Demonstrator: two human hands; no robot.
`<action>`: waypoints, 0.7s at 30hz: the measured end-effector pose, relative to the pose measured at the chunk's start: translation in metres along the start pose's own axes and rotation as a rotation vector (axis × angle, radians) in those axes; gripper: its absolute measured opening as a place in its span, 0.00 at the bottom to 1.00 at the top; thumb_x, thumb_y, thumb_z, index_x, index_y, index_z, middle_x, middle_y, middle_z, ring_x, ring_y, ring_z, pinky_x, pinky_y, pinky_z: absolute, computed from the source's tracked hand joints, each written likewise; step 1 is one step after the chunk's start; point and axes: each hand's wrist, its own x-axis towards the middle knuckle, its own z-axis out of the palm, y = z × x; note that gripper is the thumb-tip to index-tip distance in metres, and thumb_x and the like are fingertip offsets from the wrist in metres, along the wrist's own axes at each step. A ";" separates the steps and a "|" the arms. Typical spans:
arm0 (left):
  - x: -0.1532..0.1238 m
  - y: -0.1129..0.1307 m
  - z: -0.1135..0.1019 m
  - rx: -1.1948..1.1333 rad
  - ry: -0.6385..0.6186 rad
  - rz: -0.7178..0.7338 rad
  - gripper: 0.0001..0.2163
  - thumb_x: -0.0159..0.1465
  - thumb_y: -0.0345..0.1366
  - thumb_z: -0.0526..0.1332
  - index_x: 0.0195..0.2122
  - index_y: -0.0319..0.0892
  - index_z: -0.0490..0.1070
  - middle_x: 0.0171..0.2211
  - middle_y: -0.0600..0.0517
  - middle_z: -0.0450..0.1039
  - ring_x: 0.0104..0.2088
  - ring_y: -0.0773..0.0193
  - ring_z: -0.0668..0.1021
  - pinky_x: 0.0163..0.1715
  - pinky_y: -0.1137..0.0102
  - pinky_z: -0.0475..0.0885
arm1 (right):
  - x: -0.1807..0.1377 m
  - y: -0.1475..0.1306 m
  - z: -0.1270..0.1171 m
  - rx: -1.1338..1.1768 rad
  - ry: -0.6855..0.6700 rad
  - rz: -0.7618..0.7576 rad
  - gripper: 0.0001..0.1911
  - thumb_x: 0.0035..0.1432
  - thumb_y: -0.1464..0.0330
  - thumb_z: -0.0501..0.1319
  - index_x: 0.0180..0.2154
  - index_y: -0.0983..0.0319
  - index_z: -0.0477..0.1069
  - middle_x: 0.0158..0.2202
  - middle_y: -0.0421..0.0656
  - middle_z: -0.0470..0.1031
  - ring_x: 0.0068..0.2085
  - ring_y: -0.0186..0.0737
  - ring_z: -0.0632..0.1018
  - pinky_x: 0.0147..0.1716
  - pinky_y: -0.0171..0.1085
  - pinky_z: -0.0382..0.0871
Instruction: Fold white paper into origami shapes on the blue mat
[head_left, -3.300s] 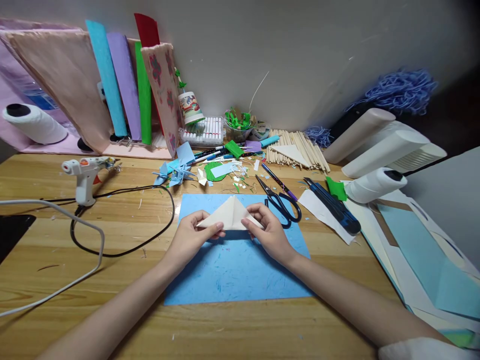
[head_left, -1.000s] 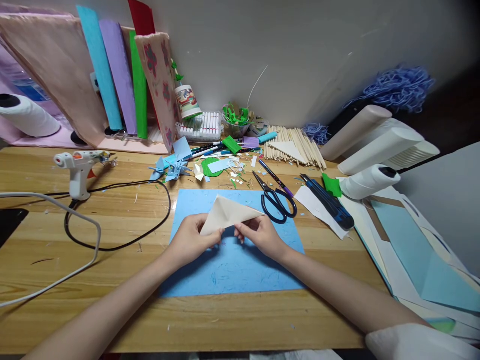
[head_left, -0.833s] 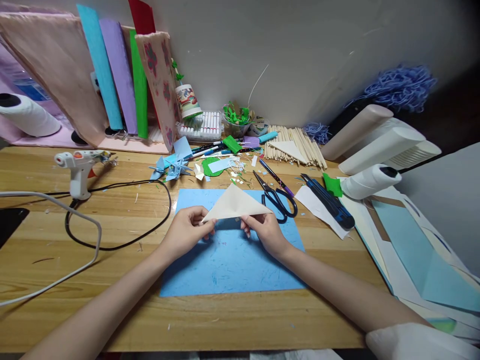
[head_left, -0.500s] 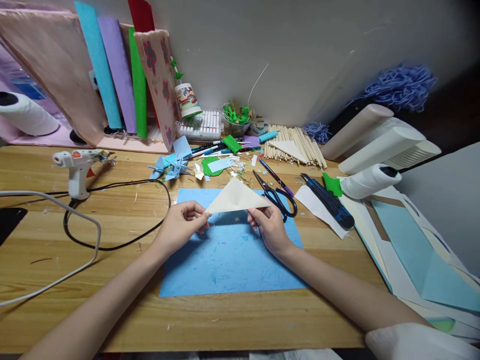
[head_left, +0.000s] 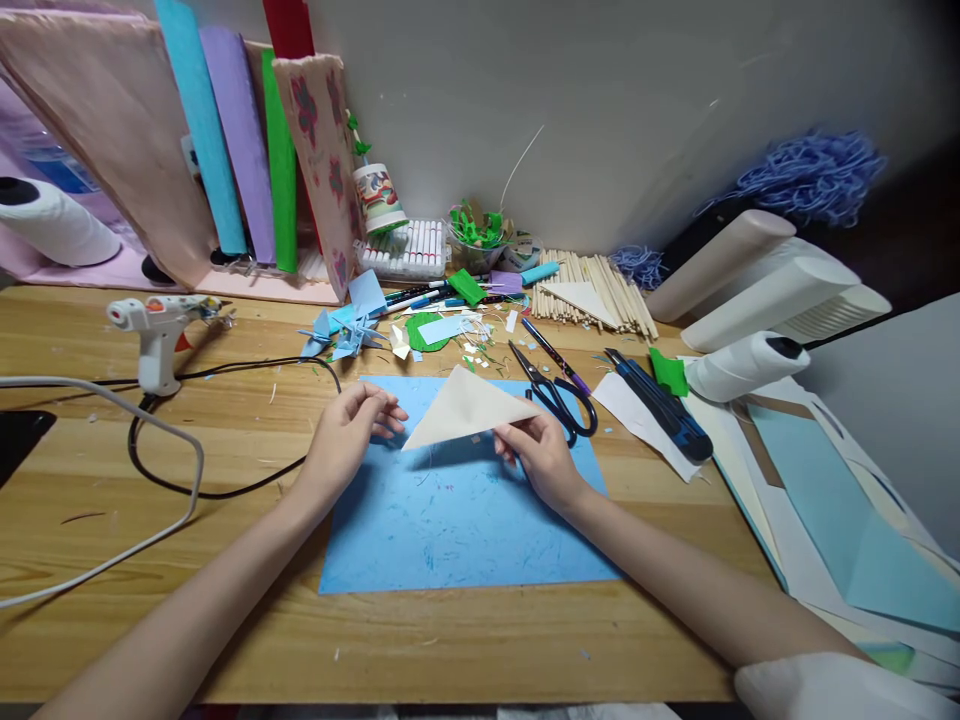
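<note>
Cream paper triangle (head_left: 461, 412), smooth, matte and straight-edged, raised above a blue sheet (head_left: 450, 540) at the middle of the counter (head_left: 450, 645). The grip of the right hand (head_left: 536, 450) is pinched, thumb against fingers, on the triangle's right corner. The grip of the left hand (head_left: 349, 430) is loosely parted and holds nothing, just beside the left corner. Half a second earlier the left fingers pinched that corner; they have since let go, and the triangle now tilts, left corner lower. The sheet lies flat, marked with darker scribbles. Scissors (head_left: 541, 382) overlap its far right part; a dark blue utility knife (head_left: 664, 405) lies to their right. Behind, as seen from here, are paper scraps (head_left: 444, 328) and a bundle of slender wooden sticks (head_left: 630, 300). A white plastic glue gun (head_left: 156, 350) stands at left on the counter's pale, striped wood grain. A grey wall (head_left: 600, 120) rises behind, with crinkled paper rolls (head_left: 201, 130) at left and tangled blue yarn (head_left: 817, 178) at right.
</note>
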 end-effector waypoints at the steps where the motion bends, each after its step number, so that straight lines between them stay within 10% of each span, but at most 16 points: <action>1: -0.001 0.000 0.002 -0.035 -0.043 -0.012 0.09 0.58 0.40 0.55 0.31 0.38 0.66 0.26 0.51 0.73 0.26 0.67 0.75 0.26 0.74 0.68 | -0.001 -0.001 0.001 -0.021 -0.048 0.000 0.10 0.51 0.64 0.61 0.26 0.63 0.63 0.19 0.36 0.66 0.18 0.29 0.65 0.16 0.29 0.58; 9: -0.022 0.004 0.013 0.015 -0.639 -0.113 0.19 0.63 0.47 0.46 0.38 0.37 0.69 0.31 0.46 0.75 0.29 0.61 0.77 0.31 0.68 0.69 | 0.000 -0.003 0.002 -0.083 -0.182 0.003 0.09 0.52 0.64 0.60 0.27 0.62 0.65 0.20 0.36 0.66 0.19 0.29 0.65 0.18 0.30 0.59; 15: -0.023 0.001 0.013 0.120 -0.604 -0.099 0.15 0.59 0.44 0.54 0.33 0.35 0.70 0.26 0.48 0.73 0.26 0.64 0.74 0.28 0.72 0.68 | -0.002 -0.001 0.006 -0.236 -0.198 -0.092 0.08 0.52 0.65 0.60 0.34 0.61 0.66 0.31 0.41 0.68 0.29 0.34 0.70 0.26 0.33 0.65; 21: -0.023 -0.010 0.013 0.339 -0.352 0.000 0.15 0.58 0.45 0.55 0.32 0.35 0.70 0.26 0.51 0.72 0.26 0.64 0.72 0.23 0.74 0.64 | -0.015 -0.006 0.013 -0.718 0.015 -0.617 0.31 0.46 0.71 0.64 0.52 0.52 0.55 0.52 0.46 0.56 0.53 0.47 0.61 0.51 0.49 0.58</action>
